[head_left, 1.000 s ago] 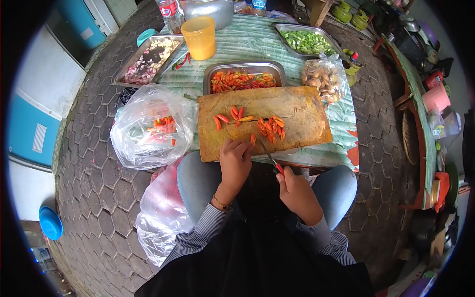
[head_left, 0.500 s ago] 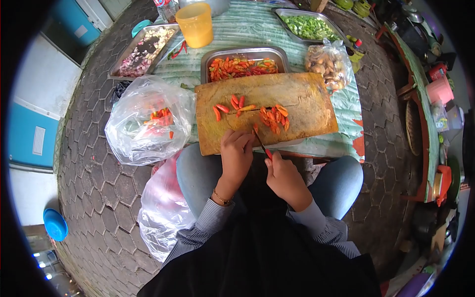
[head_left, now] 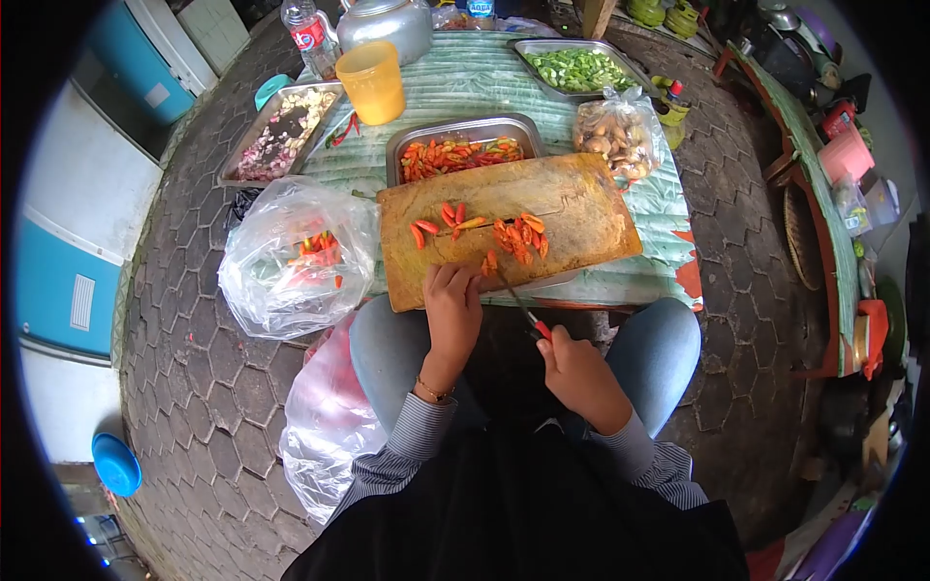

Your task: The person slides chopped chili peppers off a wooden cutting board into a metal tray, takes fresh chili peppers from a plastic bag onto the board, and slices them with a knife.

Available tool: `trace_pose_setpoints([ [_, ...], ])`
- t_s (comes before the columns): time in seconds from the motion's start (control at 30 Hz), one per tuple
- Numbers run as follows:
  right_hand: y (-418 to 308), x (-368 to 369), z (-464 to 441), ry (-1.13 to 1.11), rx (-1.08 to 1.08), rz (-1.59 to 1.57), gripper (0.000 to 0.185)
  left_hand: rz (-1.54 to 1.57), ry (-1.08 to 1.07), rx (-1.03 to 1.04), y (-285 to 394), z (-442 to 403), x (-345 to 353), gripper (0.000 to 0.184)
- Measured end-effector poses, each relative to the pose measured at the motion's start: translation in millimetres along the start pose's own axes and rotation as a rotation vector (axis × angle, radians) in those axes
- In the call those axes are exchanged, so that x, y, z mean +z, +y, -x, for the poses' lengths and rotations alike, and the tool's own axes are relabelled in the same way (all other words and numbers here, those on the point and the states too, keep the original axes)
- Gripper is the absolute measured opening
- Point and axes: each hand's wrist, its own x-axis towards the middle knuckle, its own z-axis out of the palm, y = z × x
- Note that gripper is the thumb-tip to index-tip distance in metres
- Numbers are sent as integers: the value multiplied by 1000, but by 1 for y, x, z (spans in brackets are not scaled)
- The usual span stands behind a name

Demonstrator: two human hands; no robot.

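Note:
A worn wooden board (head_left: 581,208) lies tilted at the table's near edge, its back side against a metal tray of red chillies (head_left: 460,155). My right hand (head_left: 579,373) is closed round the red handle of a knife (head_left: 524,312), whose tip touches the board beside a small piece of chilli (head_left: 489,261). My left hand (head_left: 453,302) rests on the board's near edge, fingers bent together; what they pinch is hidden. Several whole chillies (head_left: 450,215) lie left of a heap of cut chillies (head_left: 521,238).
Left of the board sits a clear bag of chillies (head_left: 300,257). Behind are a tray of chopped onion (head_left: 281,136), a yellow cup (head_left: 372,85), a kettle (head_left: 387,29), a tray of chopped greens (head_left: 581,70) and a bag of brown pieces (head_left: 618,136).
The view has shifted between frames. The knife and my right hand came in closer to my left hand, then drew back to the right; my left hand stays at the board's near edge.

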Motion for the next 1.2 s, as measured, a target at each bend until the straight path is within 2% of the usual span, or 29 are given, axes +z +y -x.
trace_pose_setpoints([
  [0.17,-9,-2,-11,-7,29,-59,27,-124,96,34,-17,-16,-35,9],
  [0.2,-9,5,-14,-18,-33,-25,28,-132,96,40,-25,-22,-39,9],
  [0.27,-9,13,-21,-25,-106,1,28,-189,72,-126,-43,-36,-42,10],
  [0.33,-9,18,-26,-83,-112,-48,28,-187,113,-102,-54,-49,-38,8],
  [0.37,-6,19,-29,-79,-115,-55,28,-186,66,-107,-59,-53,-36,9],
  [0.43,2,17,-33,30,-81,-27,28,-182,14,-109,-59,-59,-34,9],
  [0.53,5,11,-36,37,-48,-32,28,-242,-48,-112,-56,-57,-32,11],
  [0.6,2,13,-34,3,-41,-38,28,-262,47,-155,-51,-47,-35,9],
  [0.67,4,13,-34,-35,-41,-47,28,-259,32,-203,-25,-40,-38,7],
  [0.77,9,11,-40,18,-15,-58,25,-65,-52,-115,5,-26,-22,6],
  [0.87,14,11,-46,79,-21,-99,25,-72,-82,4,5,-23,3,8],
  [0.97,7,9,-42,129,-53,-49,25,-91,-74,23,9,-20,5,7],
  [1.2,-9,13,-48,63,-75,9,25,-59,-68,35,4,-13,-1,10],
])
